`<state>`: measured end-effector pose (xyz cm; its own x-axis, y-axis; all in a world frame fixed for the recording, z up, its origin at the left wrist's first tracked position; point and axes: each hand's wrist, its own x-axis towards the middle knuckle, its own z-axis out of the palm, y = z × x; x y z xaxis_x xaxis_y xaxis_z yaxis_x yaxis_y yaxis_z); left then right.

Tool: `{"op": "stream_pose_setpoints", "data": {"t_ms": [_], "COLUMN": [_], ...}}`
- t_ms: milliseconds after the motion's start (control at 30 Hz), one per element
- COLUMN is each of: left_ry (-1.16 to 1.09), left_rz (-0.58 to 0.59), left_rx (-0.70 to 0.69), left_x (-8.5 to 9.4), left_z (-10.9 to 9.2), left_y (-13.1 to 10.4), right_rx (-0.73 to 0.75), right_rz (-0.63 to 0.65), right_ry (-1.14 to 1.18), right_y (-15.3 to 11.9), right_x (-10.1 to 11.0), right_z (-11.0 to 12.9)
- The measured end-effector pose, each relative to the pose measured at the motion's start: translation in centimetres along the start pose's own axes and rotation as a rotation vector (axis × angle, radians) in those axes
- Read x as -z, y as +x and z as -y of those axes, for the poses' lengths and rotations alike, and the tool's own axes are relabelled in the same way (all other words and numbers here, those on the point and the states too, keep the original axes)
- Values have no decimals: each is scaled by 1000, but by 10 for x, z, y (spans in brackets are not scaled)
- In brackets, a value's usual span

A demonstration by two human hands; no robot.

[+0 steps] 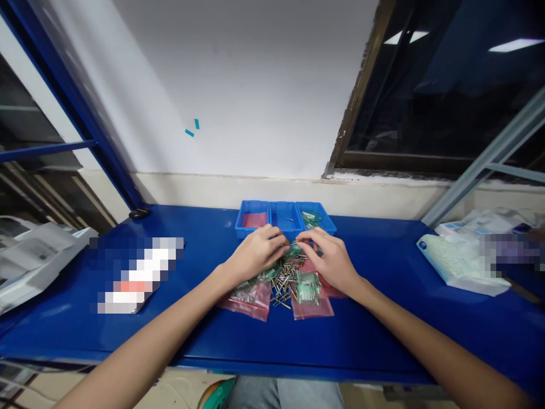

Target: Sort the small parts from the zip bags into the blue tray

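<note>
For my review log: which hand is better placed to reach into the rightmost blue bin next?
Likely the right hand: it is just in front of that bin; the left hand is nearer the leftmost bin.

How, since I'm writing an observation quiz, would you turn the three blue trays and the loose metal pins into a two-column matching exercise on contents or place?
1. Left tray
2. Middle tray
3. Right tray
4. Loose metal pins

A. Holds greenish items
B. Heaped on the blue table, by pink bags
C. Holds pink material
D. Holds a thin, pin-like piece

Pairs: 1-C; 2-D; 3-A; 4-B
</note>
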<state>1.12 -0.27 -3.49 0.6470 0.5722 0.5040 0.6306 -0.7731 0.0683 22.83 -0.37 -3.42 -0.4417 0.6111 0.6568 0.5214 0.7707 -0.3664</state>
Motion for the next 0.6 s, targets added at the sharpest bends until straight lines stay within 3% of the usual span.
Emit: {"op": "stream_pose_setpoints", "data": {"t_ms": [333, 600], "left_ry": [50, -29], "left_rz": [-23, -111], "left_rx": [46, 41], "left_x": [0, -3], "left_z": [2, -1], "left_y": [0, -2], "right_rx": [83, 49], "right_rz": [85, 108], "right_ry": [-141, -131], "right_y": [0, 0], "right_x": [2, 2], "right_z": [-11, -6]}}
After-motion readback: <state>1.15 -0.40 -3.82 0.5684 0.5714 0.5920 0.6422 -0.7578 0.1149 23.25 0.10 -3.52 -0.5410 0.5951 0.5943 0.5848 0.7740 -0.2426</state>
